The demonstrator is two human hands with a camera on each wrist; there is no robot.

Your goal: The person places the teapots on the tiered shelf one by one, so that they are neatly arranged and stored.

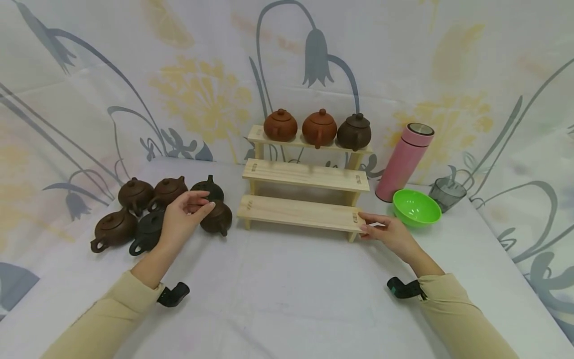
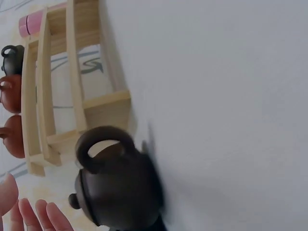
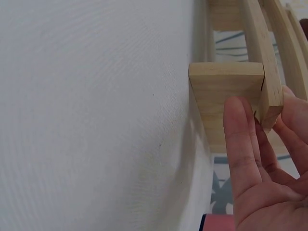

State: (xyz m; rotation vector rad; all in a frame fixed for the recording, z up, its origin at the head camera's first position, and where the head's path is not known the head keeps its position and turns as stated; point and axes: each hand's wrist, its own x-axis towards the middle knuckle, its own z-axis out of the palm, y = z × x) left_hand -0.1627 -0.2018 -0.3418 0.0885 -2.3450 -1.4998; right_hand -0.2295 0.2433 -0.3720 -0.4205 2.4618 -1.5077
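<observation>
My left hand [image 1: 184,212] hovers at a dark brown teapot [image 1: 217,219], overlapping it in the head view. In the left wrist view the fingers [image 2: 57,216] are parted from the thumb, with nothing between them, beside the teapot's lid knob. At the right end of the lowest step of a three-step wooden shelf [image 1: 296,212], my right hand [image 1: 390,234] pinches the board, one finger along its underside near the leg. Two reddish-brown teapots [image 1: 319,128] and a dark brown one [image 1: 354,132] stand on the top step.
Several dark teapots [image 1: 115,228] cluster on the left of the white-covered table [image 1: 278,299]. Right of the shelf are a pink thermos flask [image 1: 405,162], a green bowl [image 1: 417,209] and a clear grey cup [image 1: 447,193]. A floral cloth [image 1: 394,60] hangs behind.
</observation>
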